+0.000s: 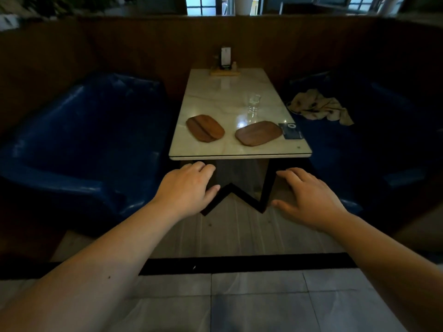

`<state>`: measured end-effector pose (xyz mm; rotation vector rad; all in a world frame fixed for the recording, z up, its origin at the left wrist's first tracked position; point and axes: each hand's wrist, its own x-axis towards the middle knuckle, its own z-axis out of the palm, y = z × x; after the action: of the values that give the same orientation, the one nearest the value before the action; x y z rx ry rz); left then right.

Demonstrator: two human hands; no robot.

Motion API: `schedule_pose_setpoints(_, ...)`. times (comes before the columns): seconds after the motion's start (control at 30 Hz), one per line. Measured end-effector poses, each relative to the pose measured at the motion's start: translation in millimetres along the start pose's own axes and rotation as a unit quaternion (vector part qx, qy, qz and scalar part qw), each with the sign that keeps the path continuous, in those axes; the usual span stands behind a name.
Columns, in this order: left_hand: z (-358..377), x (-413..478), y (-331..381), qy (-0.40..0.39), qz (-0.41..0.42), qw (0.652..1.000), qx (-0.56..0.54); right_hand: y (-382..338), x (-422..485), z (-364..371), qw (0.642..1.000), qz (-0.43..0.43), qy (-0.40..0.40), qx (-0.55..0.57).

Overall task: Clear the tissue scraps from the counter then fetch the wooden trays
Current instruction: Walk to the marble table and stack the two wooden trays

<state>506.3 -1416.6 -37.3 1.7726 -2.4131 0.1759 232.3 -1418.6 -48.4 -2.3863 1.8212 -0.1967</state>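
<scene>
On the table (pixel 239 92), near its front edge: two trays (pixel 205 128) (pixel 259 133), side by side, apart, glass (pixel 253 104) behind. Below that edge, left hand (pixel 185 190) and right hand (pixel 309 200) out, palms down, fingers loose, holding nothing.

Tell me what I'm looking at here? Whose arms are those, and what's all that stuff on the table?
There is no machine here. A person wears a camera on their head, so you see what they see, looking forward and down. The two bare arms are theirs: the left hand and the right hand reach forward, both open and holding nothing.

Ahead is a pale marble table between two blue seats. On it lie two wooden trays, one on the left and one on the right. Behind the right tray stands a clear glass, and beside it at the table's edge lies a dark card. At the far end is a small stand; it is too dim to say what it holds. A crumpled cloth lies on the right seat.
</scene>
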Motion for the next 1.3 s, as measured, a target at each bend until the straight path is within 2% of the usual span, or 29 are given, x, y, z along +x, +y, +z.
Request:
schedule_pose_setpoints(0.37,76,189,-45,-0.009,-0.011,1.0,-0.013,81,182,41,0.995,0.051,-0.002,0.081)
schedule_pose_setpoints(0.6,120,290,-63,-0.029,-0.079,0.996,-0.04,146,294,63,0.977,0.095,-0.021,0.19)
schedule_pose_setpoints(0.77,150,349,-73,-0.053,-0.118,0.989,-0.073,176,367,76,0.976,0.097,-0.04,0.192)
schedule_pose_setpoints(1.07,203,446,-101,-0.091,-0.098,0.983,-0.123,204,456,97,0.977,0.111,-0.07,0.167)
schedule_pose_setpoints(1.3,255,515,-126,-0.155,-0.096,0.963,-0.197,232,510,123,0.955,0.197,-0.082,0.207)
